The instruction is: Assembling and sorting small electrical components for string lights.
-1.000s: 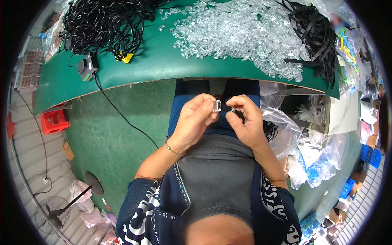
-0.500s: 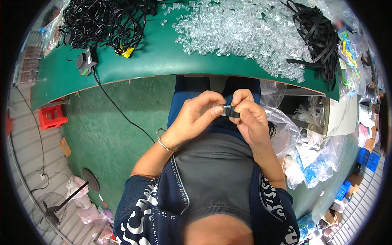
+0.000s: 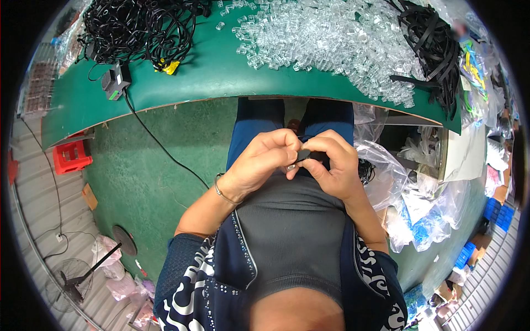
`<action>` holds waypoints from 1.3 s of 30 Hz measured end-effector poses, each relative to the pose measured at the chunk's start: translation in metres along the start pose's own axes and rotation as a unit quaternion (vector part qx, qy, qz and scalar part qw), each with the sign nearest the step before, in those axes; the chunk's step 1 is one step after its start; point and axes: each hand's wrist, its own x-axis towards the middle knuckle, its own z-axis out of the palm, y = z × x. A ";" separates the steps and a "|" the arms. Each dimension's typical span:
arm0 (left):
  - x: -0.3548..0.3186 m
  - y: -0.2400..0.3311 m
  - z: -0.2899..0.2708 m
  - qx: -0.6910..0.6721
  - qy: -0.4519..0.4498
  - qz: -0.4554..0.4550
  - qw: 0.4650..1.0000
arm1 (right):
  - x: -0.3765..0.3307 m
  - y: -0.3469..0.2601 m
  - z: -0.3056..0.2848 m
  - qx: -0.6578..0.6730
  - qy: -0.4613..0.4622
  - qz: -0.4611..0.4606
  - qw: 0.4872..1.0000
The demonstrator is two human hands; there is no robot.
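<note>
In front of my lap both hands meet over a short piece of black strap [image 3: 303, 155]. My left hand [image 3: 268, 157] pinches its left side between thumb and fingers, and a bit of a small clear plastic piece [image 3: 291, 167] shows under those fingertips. My right hand [image 3: 338, 165] grips the strap from the right, thumb below and forefinger above. How strap and clear piece are joined is hidden by the fingers. On the green table [image 3: 210, 83] ahead lie a heap of clear plastic pieces [image 3: 326, 38] and, right of it, a pile of black straps [image 3: 433, 49].
Tangled black looped cords [image 3: 138, 33] fill the table's far left, near a yellow tag [image 3: 170, 67] and a black box [image 3: 116, 81] with a cable running toward me. A red stool [image 3: 72, 156] stands at left; plastic bags [image 3: 419, 215] lie at right.
Both hands have shifted slightly and turned the strap, which now sits tilted between the fingertips. The clear piece, plain between the hands before, is now mostly covered by my left fingers.
</note>
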 end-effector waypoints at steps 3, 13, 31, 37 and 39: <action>-0.003 0.005 0.007 -0.051 0.005 -0.009 0.999 | -0.004 0.001 0.002 0.037 0.019 0.004 0.999; -0.003 0.004 0.002 -0.021 0.009 -0.018 1.000 | 0.004 0.008 0.001 0.021 0.009 -0.029 0.999; -0.005 0.002 0.000 0.397 0.097 0.145 0.901 | 0.001 -0.004 -0.008 0.045 -0.066 0.202 0.976; -0.004 -0.006 -0.001 0.331 0.083 0.160 0.926 | -0.009 0.006 -0.004 0.197 -0.084 0.286 0.934; -0.004 -0.006 -0.002 0.371 0.079 0.150 0.913 | -0.009 0.006 -0.003 0.185 -0.091 0.288 0.935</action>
